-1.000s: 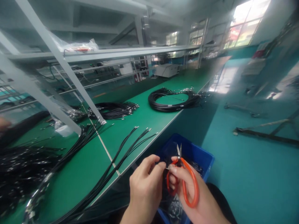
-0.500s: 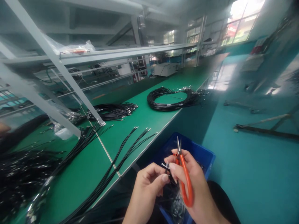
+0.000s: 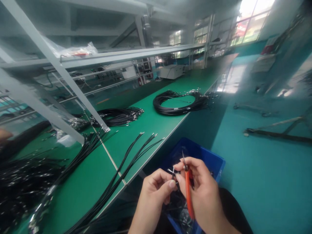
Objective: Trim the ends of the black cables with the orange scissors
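My left hand [image 3: 154, 191] pinches the end of a black cable [image 3: 173, 175], where pale stripped wire ends stick out between the fingertips. Close against it, my right hand [image 3: 203, 187] is closed around orange-handled scissors [image 3: 188, 191]. Their narrow metal blades point up and away from me and look nearly together. The right thumb and a fingertip reach toward the same cable end; whether they touch it I cannot tell. Below both hands stands a blue bin [image 3: 213, 159] with clear plastic and small dark pieces inside.
A long green workbench [image 3: 109, 182] runs along my left, bearing loose black cables [image 3: 114, 178], a coiled bundle [image 3: 170, 112] and another bundle [image 3: 119, 117]. Slanted metal posts [image 3: 60, 68] hold a shelf above it. A wheeled stand [image 3: 275, 135] is on the floor at right.
My right hand has turned the scissors, so their handles show edge-on and the blades lean slightly left. The left hand keeps its pinch on the cable in nearly the same spot.
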`<state>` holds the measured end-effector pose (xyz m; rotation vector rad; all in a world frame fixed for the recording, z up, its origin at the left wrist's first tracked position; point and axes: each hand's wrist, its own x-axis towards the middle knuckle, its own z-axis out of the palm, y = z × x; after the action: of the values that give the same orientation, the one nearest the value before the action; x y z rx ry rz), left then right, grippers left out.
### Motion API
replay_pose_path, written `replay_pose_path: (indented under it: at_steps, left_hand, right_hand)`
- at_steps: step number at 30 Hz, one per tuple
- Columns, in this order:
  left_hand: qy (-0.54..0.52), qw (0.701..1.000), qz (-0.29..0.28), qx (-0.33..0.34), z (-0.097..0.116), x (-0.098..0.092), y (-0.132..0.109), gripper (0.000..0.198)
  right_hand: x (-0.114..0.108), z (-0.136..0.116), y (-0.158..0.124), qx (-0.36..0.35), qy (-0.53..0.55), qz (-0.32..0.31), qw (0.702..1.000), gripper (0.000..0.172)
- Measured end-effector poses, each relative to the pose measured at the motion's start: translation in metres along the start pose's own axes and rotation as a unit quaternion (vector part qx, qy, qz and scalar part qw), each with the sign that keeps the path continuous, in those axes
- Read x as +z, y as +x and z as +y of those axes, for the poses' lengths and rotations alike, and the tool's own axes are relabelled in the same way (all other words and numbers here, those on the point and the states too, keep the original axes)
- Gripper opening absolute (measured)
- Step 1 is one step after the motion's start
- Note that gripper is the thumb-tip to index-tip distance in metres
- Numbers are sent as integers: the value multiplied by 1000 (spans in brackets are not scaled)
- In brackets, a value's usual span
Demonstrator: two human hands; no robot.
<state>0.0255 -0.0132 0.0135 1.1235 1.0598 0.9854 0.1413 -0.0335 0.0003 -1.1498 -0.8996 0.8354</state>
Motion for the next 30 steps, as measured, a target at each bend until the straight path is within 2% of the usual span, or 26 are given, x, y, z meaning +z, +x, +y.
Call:
replay_pose_path:
  at_steps: [3, 6, 8, 10, 12, 13, 15, 16, 18, 20, 23, 30]
  left_hand:
    - [6, 1000, -4, -2, -1, 1, -1, 22]
    - [-2, 1000, -4, 1, -4, 0, -2, 22]
    - [-25, 999, 15, 16, -4, -1, -2, 20]
    - [-45, 997, 46, 33, -3, -3, 0, 17]
    - [-56, 995, 71, 40, 0, -6, 2, 13]
    - [-59, 994, 77, 42, 1, -8, 3, 10]
    - [-64, 994, 76, 51, 0, -13, 6, 6]
    - [-63, 994, 73, 58, -1, -15, 7, 5]
    - [-59, 993, 67, 75, -5, -18, 8, 4]
    - [-57, 992, 65, 89, -9, -19, 8, 3]
    - [-57, 992, 61, 99, -11, -17, 6, 2]
    - [-28, 995, 62, 72, -7, -10, 4, 4]
  right_hand:
    - [1, 8, -1, -77, -92, -3, 993, 32]
    - [1, 14, -1, -175, -177, 24, 968, 38]
    - [1, 16, -2, -223, -209, 30, 952, 40]
    - [0, 17, -4, -234, -204, 29, 950, 39]
    - [-1, 16, -9, -195, -168, 27, 966, 36]
    - [-2, 15, -12, -151, -139, 15, 979, 33]
    - [-3, 9, -18, -18, -62, -43, 997, 28]
    - [-3, 6, -19, 58, -21, -90, 994, 26]
    - [-4, -1, -20, 197, 50, -183, 962, 23]
    - [-5, -7, -17, 282, 91, -244, 923, 23]
    - [-5, -11, -12, 328, 121, -271, 897, 31]
    - [0, -8, -7, 307, 95, -255, 912, 27]
